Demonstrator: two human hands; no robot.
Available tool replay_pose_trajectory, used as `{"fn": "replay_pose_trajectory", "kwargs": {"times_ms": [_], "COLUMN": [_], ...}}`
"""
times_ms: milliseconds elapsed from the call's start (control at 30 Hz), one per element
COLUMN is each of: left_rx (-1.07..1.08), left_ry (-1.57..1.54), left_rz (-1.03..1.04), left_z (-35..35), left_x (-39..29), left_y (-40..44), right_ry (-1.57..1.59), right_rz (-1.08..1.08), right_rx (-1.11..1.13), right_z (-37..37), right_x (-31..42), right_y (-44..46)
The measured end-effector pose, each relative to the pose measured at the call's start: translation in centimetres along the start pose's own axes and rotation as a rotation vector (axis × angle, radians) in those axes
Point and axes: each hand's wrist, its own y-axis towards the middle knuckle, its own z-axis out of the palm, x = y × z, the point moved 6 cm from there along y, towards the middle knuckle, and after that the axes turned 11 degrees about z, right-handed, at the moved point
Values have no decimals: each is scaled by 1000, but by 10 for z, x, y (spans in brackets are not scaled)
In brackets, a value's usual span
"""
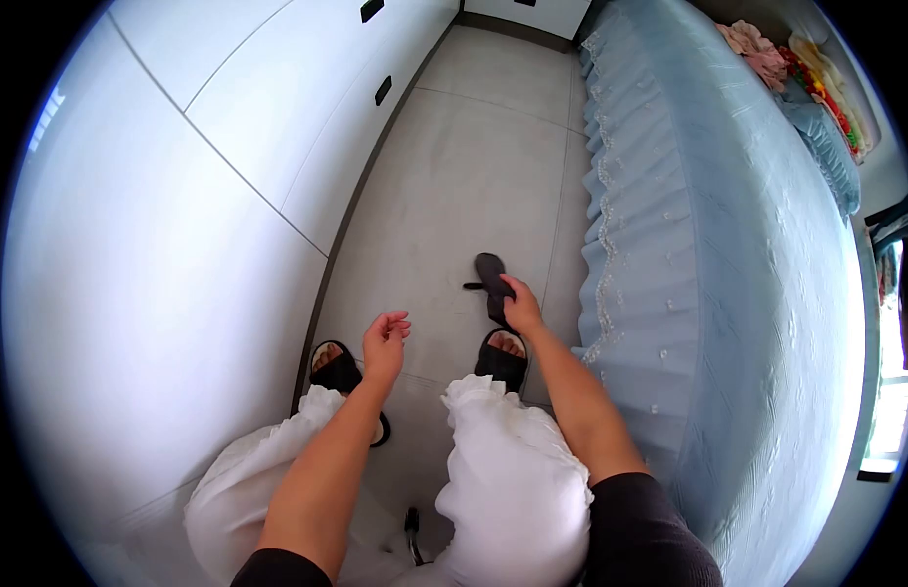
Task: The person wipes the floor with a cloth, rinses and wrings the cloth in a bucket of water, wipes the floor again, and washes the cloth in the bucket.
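Observation:
My right hand (522,305) is closed on a dark, flat object (491,277), perhaps a shoe, with a short strap-like piece sticking out to its left. That object is over the grey floor, just above my right foot's black sandal (502,358). My left hand (385,341) hangs over the floor near the black sandal (335,367) on my left foot. Its fingers are apart and loosely curled, and nothing is in them.
White cabinets (239,147) with black handles run along the left. On the right stands a bed (767,293) with a light blue frilled cover, and clothes (757,54) lie at its far side. Grey floor tiles (483,147) stretch between them.

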Motion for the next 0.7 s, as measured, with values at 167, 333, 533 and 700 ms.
{"fn": "replay_pose_trajectory", "kwargs": {"times_ms": [167, 333, 533, 700], "left_rx": [62, 65, 69, 74], "left_ry": [2, 28, 59, 56], "left_rz": [24, -53, -107, -156], "left_z": [15, 21, 24, 34], "left_x": [-5, 8, 19, 18], "left_y": [-17, -30, -27, -5], "right_ry": [-58, -607, -664, -433], "right_rz": [184, -104, 27, 105], "right_rx": [-116, -124, -61, -347], "right_z": [-25, -21, 2, -12], "right_x": [-54, -11, -31, -63], "right_y": [-19, -68, -50, -32]}}
